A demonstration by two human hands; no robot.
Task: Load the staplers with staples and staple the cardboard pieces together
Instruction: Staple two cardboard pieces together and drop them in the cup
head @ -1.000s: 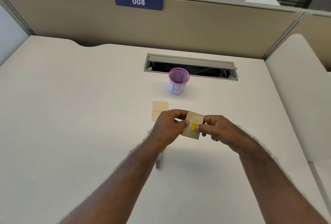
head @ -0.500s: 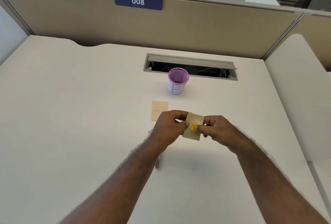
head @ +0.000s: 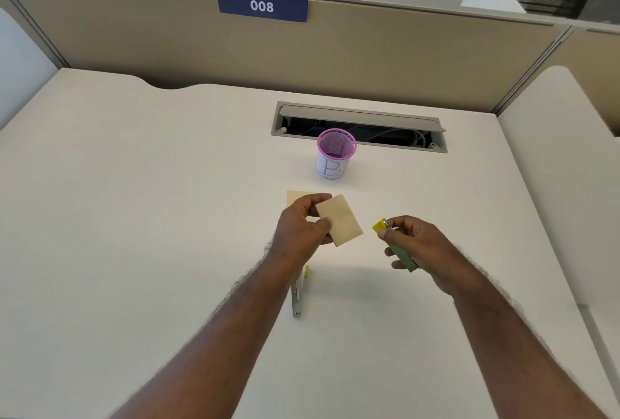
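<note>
One view only, worn on the person's head, looking forward and down across the desk (head: 141, 217). It's wide-angle, so the partition (head: 385, 49) bows along the top of the frame. Both forearms reach in from the bottom edge, left hand (head: 302, 224) and right hand (head: 416, 244) sitting close, just below center. The pink cup (head: 335, 157) stands farther out, near the cable slot (head: 359, 126).

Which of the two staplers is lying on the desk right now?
The silver stapler beside the left forearm lies on the desk; the yellow-and-green stapler is gripped in the right hand, off the surface.
</note>
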